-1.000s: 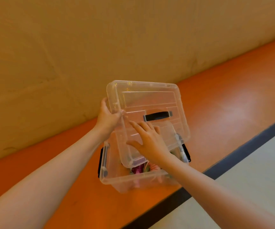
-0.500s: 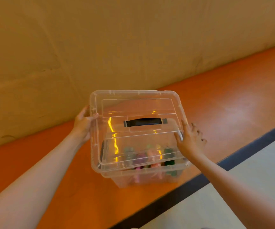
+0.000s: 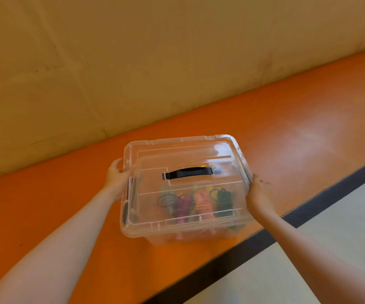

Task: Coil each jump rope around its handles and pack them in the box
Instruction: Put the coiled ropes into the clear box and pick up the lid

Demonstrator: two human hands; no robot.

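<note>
A clear plastic box (image 3: 190, 234) stands on the orange surface with its clear lid (image 3: 177, 154) lying flat on top; the lid has a black handle (image 3: 188, 172). Through the plastic I see several coiled jump ropes (image 3: 195, 201) in grey, purple, orange and green. My left hand (image 3: 118, 175) grips the lid's left edge, fingers curled over the rim. My right hand (image 3: 257, 194) holds the box's right side at the lid edge, fingers curled against it.
The orange bench top (image 3: 56, 205) runs along a tan wall (image 3: 133, 62). A dark edge strip (image 3: 309, 211) borders its near side, with a pale floor (image 3: 309, 260) beyond.
The lid has gone from tilted above the box to lying flat on it. My right hand moved from the lid's top to the right side; my left hand stayed at the left edge.
</note>
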